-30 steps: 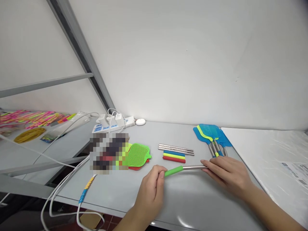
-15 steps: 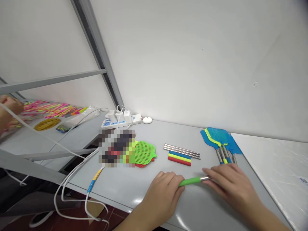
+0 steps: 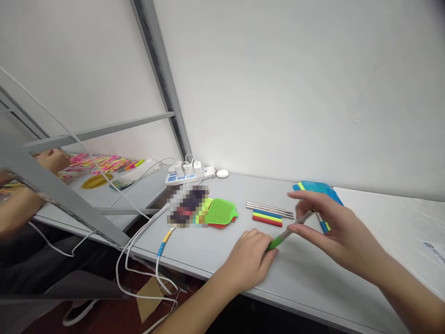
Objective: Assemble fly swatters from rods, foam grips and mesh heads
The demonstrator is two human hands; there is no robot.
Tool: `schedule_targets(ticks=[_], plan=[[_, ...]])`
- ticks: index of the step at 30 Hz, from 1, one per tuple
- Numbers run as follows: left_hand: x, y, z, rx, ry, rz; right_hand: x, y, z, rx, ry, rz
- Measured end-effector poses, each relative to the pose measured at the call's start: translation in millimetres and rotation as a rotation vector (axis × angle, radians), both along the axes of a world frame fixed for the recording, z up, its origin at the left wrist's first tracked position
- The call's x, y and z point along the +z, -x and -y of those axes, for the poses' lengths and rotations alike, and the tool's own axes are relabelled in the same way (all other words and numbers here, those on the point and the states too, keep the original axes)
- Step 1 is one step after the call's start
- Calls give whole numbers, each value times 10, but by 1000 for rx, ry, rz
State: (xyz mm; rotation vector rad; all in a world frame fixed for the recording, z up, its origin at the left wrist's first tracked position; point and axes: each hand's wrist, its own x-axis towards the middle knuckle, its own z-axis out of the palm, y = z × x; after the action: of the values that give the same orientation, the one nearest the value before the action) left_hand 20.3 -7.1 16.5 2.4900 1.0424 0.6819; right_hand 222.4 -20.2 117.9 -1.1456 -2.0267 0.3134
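My left hand point(image 3: 248, 262) is closed around a green handle point(image 3: 276, 243), and only its right end shows. A slim metal rod point(image 3: 285, 234) runs out of that handle, slanting up to the right. On this rod my right hand point(image 3: 323, 215) has a pinch grip, thumb below and the index finger lifted above it. Just beyond the hands lie metal rods point(image 3: 267, 208) beside blue, yellow and red handles point(image 3: 267, 218). To their left is a green fly swatter head point(image 3: 220, 211) on others. Blue swatters point(image 3: 318, 187) are partly hidden behind my right hand.
A power strip point(image 3: 191, 176) with plugged chargers stands against the wall, a white round case point(image 3: 222, 173) next to it. White cables point(image 3: 130, 250) hang over the table edge. Left, behind a metal frame point(image 3: 165, 79), another person's hand point(image 3: 54, 160) is near pink and yellow pieces.
My right hand has risen, and its index finger has lifted off the rod. The rod and green handle now tilt upward to the right. The view has shifted left.
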Motion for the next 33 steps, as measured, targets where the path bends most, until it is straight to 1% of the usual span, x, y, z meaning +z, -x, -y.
schedule_targets(ticks=[3,6,8,11,15,17,20,27,33], plan=[[8,-6,15,32,-21,-14,-3,244,-75,95,125,-174],[-6,-13,11,72,-35,-36,-144,423,-183,107,201,-370],[-17,-18,0,93,-35,-56,-264,486,-243,105,240,-481],[-15,-27,-16,95,-24,-77,-422,526,-288,152,301,-660],[7,-34,-29,73,1,-81,-547,571,-292,249,323,-839],[9,-36,-33,69,10,-90,-583,599,-293,271,299,-874],[2,-36,-37,66,16,-101,-621,633,-294,246,263,-890],[-15,-18,-51,40,45,-95,-712,685,-261,211,237,-774],[-8,-18,-72,20,18,-49,-803,752,-236,277,302,-810]])
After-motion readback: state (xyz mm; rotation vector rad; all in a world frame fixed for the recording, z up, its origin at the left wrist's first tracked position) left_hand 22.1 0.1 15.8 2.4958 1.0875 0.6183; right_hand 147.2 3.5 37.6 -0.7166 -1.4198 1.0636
